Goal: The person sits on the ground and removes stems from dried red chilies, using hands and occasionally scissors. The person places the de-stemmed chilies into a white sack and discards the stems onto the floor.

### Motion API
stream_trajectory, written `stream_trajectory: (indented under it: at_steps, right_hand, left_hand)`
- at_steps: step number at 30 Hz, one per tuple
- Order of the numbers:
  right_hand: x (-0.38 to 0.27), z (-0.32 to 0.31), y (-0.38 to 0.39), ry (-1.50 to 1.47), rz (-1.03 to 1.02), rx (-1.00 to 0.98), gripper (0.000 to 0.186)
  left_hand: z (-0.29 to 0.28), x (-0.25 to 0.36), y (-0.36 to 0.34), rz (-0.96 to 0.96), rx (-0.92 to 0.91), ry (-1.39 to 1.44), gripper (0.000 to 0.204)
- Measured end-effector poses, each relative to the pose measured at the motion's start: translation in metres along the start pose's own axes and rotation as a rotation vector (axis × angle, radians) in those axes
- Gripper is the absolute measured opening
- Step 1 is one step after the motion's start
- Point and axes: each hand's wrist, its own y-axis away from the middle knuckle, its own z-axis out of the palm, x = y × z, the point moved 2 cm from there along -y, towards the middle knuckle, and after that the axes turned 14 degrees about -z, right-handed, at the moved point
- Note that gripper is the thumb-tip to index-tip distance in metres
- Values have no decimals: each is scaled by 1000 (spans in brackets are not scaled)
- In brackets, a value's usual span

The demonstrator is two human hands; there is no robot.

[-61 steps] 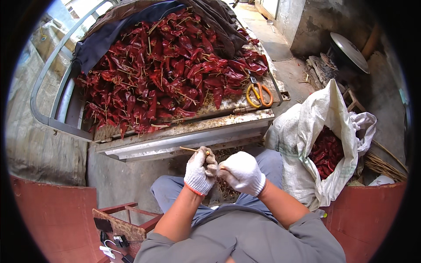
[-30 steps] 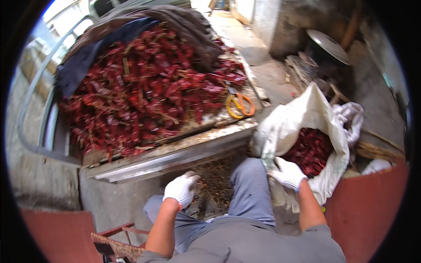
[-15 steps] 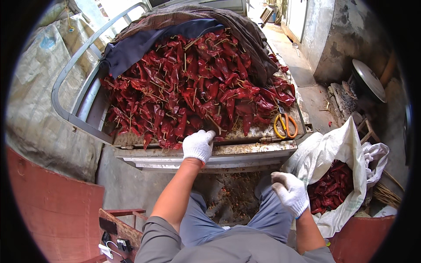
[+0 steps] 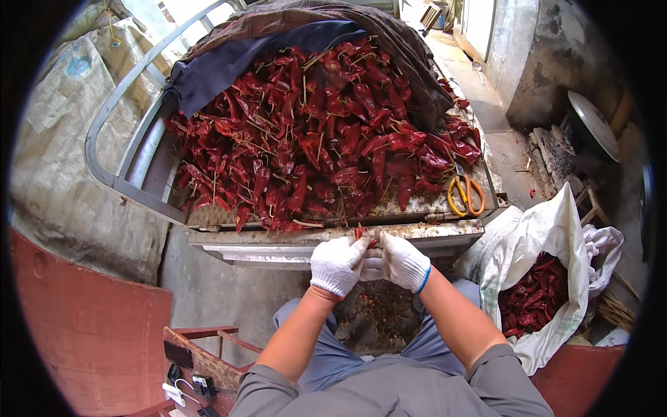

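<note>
My left hand (image 4: 339,264), in a white knit glove, is closed on a red chili pepper (image 4: 361,233) just in front of the metal bed's edge. My right hand (image 4: 401,261), gloved too, meets it with its fingers pinched at the same pepper. Most of that pepper is hidden by the gloves. Beyond the hands a large heap of dried red chili peppers (image 4: 299,139) with pale stems covers the bed. Scissors with yellow and orange handles (image 4: 466,196) lie at the bed's right front corner.
An open white woven sack (image 4: 486,260) holding red peppers stands at my right. Dark cloth (image 4: 257,55) drapes over the heap's back. A metal rail (image 4: 97,132) curves along the left. Near my left leg is a wooden stand (image 4: 201,361) with cables and plugs.
My left hand has drawn back from the heap's front edge with a pepper. My right hand has moved up and left from beside the sack to meet it.
</note>
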Motion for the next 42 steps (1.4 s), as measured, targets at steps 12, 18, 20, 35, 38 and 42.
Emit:
stream_trajectory:
  at_steps: [12, 18, 20, 35, 38, 42]
  right_hand:
    - [-28, 22, 29, 873, -226, -167, 30]
    - [-32, 36, 40, 1506, -407, -338, 32]
    - [-36, 41, 44, 1625, -389, -420, 31]
    - [-28, 56, 72, 1644, -242, -782, 32]
    - [-13, 51, 83, 1380, -413, -561, 27]
    - [6, 55, 96, 1222, -506, -294, 20]
  left_hand:
    - [-4, -17, 48, -719, -266, 955, 32]
    - [-27, -4, 35, -353, -384, 610, 29]
    - [-36, 0, 33, -261, -428, 438, 24]
    - [-37, 9, 82, -557, -753, 985, 17]
    - [-39, 23, 94, -1017, -698, 1523, 12]
    - [-33, 31, 106, -1252, -431, 1887, 13]
